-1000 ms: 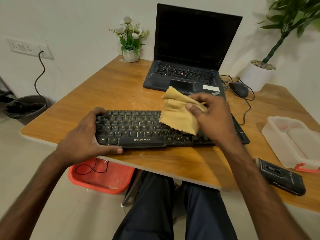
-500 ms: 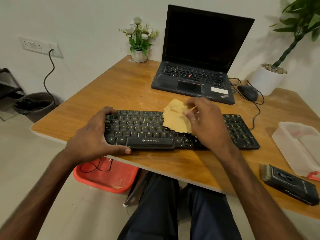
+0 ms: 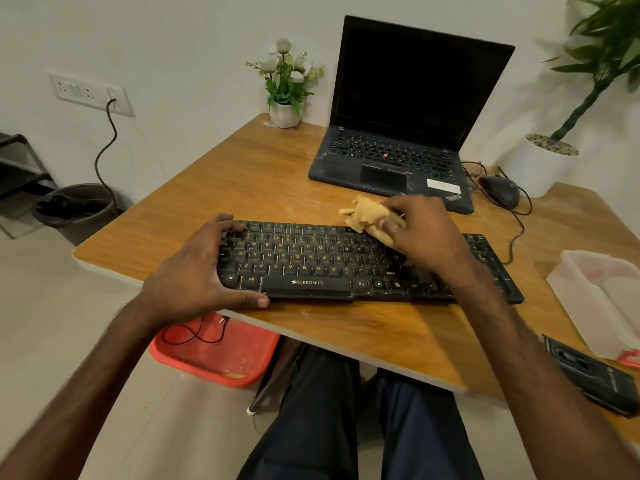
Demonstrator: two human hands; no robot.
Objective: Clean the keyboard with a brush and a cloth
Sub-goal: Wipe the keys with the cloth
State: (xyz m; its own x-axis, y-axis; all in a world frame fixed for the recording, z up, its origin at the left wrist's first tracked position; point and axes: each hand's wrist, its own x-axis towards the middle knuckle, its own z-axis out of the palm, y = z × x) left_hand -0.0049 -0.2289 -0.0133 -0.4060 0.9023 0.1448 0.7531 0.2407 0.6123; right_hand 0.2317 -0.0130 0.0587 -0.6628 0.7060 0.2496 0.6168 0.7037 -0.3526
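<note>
Worktop [image 3: 242, 188]: lying beneath both grips, carrying the whole setup.
Laptop [image 3: 408, 98]: standing open just beyond the right grip [image 3: 426, 233], screen dark, well apart from the left grip [image 3: 194, 271].
Keyboard [image 3: 311, 261]: lying flat under both grips near the worktop's front edge, being steadied at its left end and wiped on its right half.
Clear container [image 3: 602, 299]: sitting well to the right of the right grip.
Dark flat tool [image 3: 595, 379]: lying right of the right grip and nearer the body, untouched; possibly the brush, too unclear to tell.
Left grip: clasping the keyboard's left end, thumb curling along the front edge, fingers reaching over the back.
Right grip: clenching round the bunched cloth [image 3: 367, 213], pressing it onto the upper-right keys.
Cloth: poking out on the right grip's left side, touching the top rows.
Progress: seemingly working through the wiping stage, covering only the upper right for now, with the left and lower keys likely remaining; brushing not judgeable as done or pending.
</note>
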